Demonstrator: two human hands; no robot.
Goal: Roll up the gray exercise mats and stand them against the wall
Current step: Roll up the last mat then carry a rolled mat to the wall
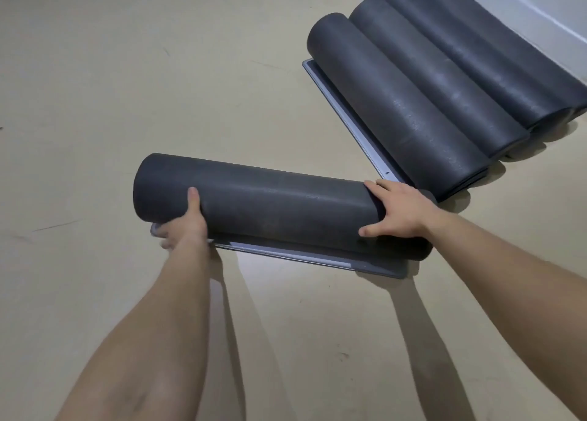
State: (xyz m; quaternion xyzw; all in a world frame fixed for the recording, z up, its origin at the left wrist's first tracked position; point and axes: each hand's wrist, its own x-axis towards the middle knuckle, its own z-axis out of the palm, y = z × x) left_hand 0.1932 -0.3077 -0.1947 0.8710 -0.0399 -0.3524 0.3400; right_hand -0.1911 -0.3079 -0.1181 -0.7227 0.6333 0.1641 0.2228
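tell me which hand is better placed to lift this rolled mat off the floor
Probably the left hand: its thumb lies over the rolled mat and its fingers curl under that end. The right hand only rests flat on top, so it would need to regrip.
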